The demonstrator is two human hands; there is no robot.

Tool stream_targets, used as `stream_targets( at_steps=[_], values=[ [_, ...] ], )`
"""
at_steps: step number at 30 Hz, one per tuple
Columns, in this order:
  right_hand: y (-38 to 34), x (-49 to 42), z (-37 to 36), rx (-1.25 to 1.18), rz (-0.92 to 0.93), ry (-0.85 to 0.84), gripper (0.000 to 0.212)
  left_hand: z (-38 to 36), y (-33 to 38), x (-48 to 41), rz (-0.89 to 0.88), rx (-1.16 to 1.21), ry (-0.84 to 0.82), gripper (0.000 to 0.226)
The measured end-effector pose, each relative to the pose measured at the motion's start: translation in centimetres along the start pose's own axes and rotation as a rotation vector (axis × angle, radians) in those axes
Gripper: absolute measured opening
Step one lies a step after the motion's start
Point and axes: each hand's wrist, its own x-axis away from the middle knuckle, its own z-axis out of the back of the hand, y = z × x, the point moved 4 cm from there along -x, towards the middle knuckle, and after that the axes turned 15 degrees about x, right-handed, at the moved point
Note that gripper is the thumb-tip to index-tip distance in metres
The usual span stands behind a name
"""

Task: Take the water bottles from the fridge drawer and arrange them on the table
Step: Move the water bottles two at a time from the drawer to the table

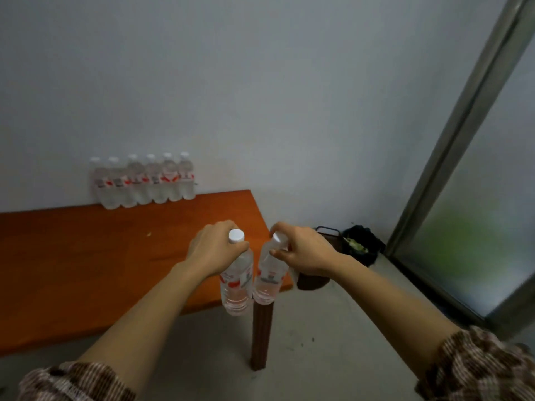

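Observation:
My left hand (pixel 213 250) grips the neck of a clear water bottle (pixel 236 287) with a white cap and a red-and-white label. My right hand (pixel 304 250) grips the neck of a second such bottle (pixel 267 280). Both bottles hang side by side in the air over the near right corner of the orange table (pixel 86 270). Several more water bottles (pixel 143 180) stand in a row at the table's far edge, against the wall.
A brown table leg (pixel 262 334) stands under the near right corner. On the floor to the right sit a dark wire basket (pixel 327 235) and a black bag (pixel 360 247). A metal-framed frosted glass door (pixel 463 198) fills the right side.

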Motion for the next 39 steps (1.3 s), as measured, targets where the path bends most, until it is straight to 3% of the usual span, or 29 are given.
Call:
stream_targets(
  at_steps=[9, 18, 27, 39],
  values=[
    [-7.9, -20.0, -4.6, -0.107, 0.165, -0.090, 0.030, 9.5, -13.1, -9.9, 0.263, 0.128, 0.207, 0.020],
    [-15.3, -33.7, -7.9, -0.187, 0.178, -0.122, 0.028, 17.2, -25.2, -17.2, 0.494, 0.344, 0.323, 0.021],
    [-22.6, -45.9, -11.8, -0.193, 0.127, -0.208, 0.031, 23.9, -36.4, -24.7, 0.573, 0.553, 0.230, 0.014],
    [-29.8, -59.1, -15.7, -0.106, 0.099, -0.198, 0.038, 28.8, -47.8, -34.0, 0.561, 0.618, 0.185, 0.013]
  ],
)
